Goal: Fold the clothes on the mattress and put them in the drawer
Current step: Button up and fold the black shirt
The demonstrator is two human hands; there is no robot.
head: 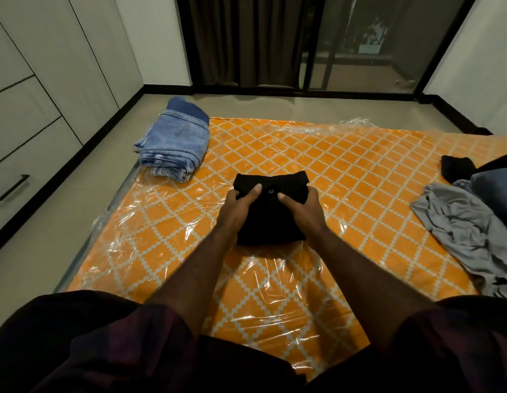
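Both hands hold a folded black garment (pixel 270 225) that lies near the middle of the orange mattress (pixel 346 165). The left hand (pixel 236 207) curls round its left edge, thumb pressed on top. The right hand (pixel 302 207) does the same at the right edge, so each grip is clamped on the cloth, with the thumbs either side of a small button (pixel 270 191). Folded jeans (pixel 173 143) sit at the mattress's far left corner. A crumpled grey garment (pixel 456 236) lies well apart on the right. The drawers (pixel 22 165) along the left wall are closed
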